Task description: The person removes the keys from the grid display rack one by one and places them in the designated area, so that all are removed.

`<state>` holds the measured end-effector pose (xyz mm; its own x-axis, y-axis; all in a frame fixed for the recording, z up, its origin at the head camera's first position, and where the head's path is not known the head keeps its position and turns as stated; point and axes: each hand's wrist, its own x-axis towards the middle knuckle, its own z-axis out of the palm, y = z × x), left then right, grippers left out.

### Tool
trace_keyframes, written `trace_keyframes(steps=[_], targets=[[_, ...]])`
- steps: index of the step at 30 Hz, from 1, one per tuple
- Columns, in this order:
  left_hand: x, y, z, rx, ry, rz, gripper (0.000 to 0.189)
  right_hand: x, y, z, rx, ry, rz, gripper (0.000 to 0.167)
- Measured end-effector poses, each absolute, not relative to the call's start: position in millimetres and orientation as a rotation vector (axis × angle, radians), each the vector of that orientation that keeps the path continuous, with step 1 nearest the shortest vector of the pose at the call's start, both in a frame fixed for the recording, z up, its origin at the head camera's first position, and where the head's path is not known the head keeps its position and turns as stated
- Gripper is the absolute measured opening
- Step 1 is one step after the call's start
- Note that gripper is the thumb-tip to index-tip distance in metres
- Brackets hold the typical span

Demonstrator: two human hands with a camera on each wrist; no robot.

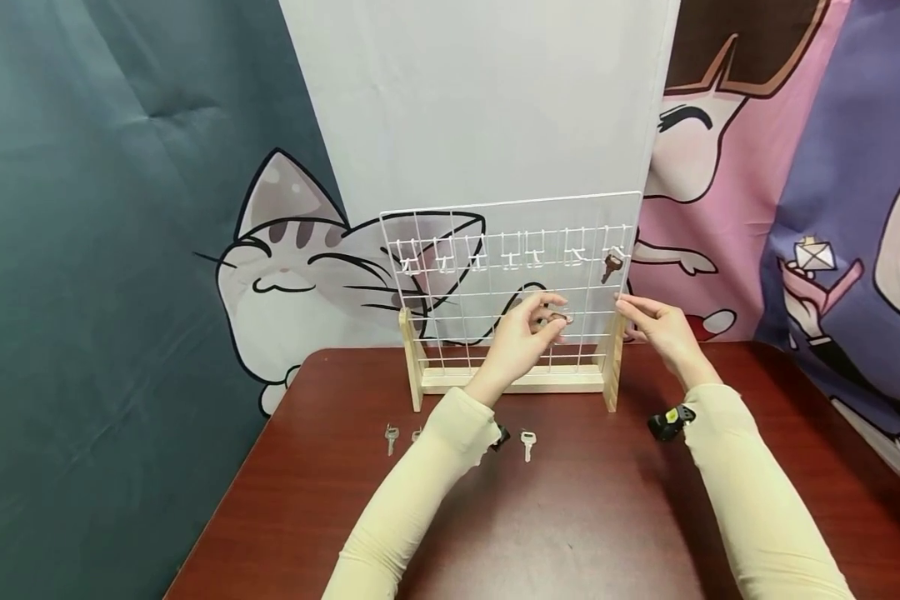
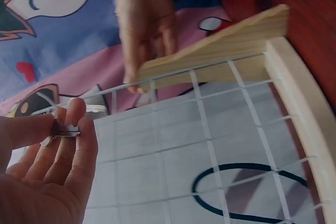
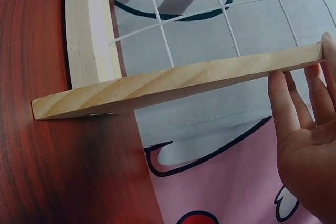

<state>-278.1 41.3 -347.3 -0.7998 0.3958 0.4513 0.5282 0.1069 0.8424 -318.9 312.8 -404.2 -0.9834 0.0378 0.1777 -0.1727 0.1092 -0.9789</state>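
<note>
A white wire grid rack (image 1: 510,291) stands upright in a wooden base (image 1: 555,382), with a row of small white hooks (image 1: 533,259) across its upper part. My left hand (image 1: 521,337) is in front of the grid, pinching a metal key (image 2: 67,131) between thumb and fingers. From the hook at the far right of the row hangs another key (image 1: 611,267). My right hand (image 1: 663,329) grips the top of the right wooden post (image 3: 173,83), thumb on one side and fingers on the other.
On the brown table (image 1: 585,517) in front of the rack lie a key (image 1: 392,437) at the left, a second key (image 1: 417,434) partly hidden by my left sleeve, and a third key (image 1: 528,444) right of that sleeve. A printed cloth backdrop (image 1: 487,100) rises behind the rack.
</note>
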Motion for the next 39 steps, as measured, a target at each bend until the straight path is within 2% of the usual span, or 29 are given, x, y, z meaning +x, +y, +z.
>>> trace_keyframes(steps=[4, 12, 29, 35, 39], targets=[[-276, 41, -362, -0.913, -2.366, -1.778, 0.032, -311, 311, -398, 0.131, -2.186, 2.030, 0.056], [-274, 38, -387, -0.946, -2.528, -1.608, 0.019, -322, 309, -400, 0.102, -2.256, 1.926, 0.066], [-264, 44, -428, -0.907, -2.560, -1.856, 0.020, -318, 312, -404, 0.080, -2.288, 1.925, 0.066], [-262, 43, -437, -0.911, -2.516, -1.963, 0.027, -319, 310, -406, 0.085, -2.250, 1.971, 0.061], [-260, 43, -443, -0.881, -2.502, -2.001, 0.022, -321, 308, -405, 0.117, -2.197, 2.011, 0.058]])
